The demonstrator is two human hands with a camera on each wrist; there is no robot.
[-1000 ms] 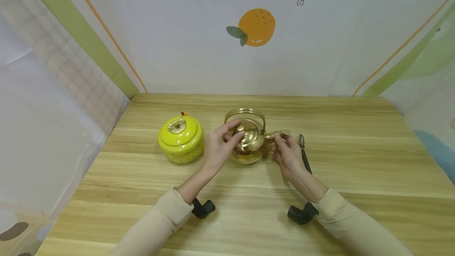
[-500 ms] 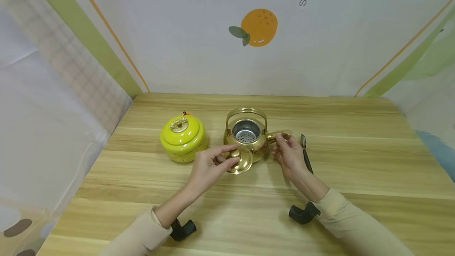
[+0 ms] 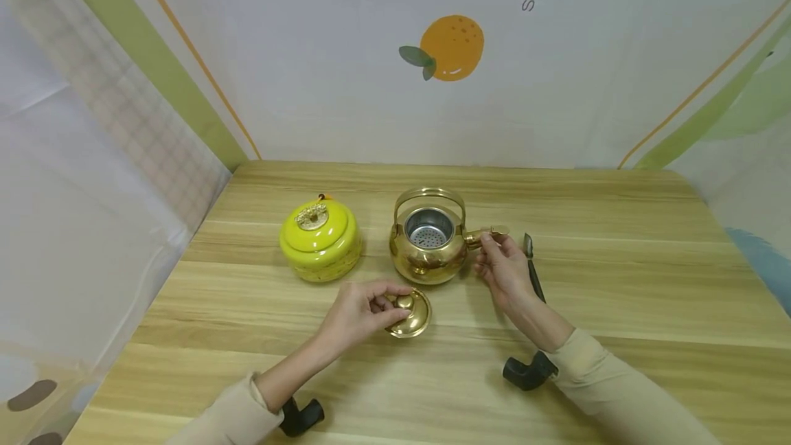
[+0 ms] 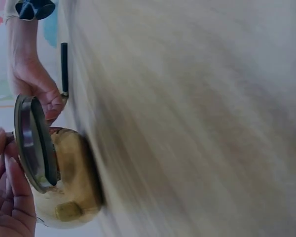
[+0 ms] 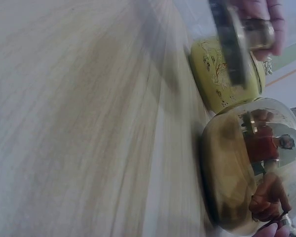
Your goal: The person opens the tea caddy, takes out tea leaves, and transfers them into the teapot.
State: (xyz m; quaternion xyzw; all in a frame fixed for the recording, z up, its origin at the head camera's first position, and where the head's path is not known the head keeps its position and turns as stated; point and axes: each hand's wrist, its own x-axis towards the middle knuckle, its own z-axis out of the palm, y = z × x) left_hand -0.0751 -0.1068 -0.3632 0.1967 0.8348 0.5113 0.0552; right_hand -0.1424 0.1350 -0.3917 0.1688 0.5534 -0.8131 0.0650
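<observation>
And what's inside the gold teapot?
Inside the gold teapot sits a silvery strainer with a perforated bottom; the gold lid is off, pinched in the left hand. Whatever lies beneath the strainer is covered and cannot be seen.

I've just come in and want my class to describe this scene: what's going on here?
A person is handling a gold teapot on a wooden table. The left hand pinches the knob of its lid, holding it above the table, in front of the pot. The right hand holds the spout-like part at the pot's side. The open pot shows a perforated insert. A lidded yellow jar stands to the left.
</observation>
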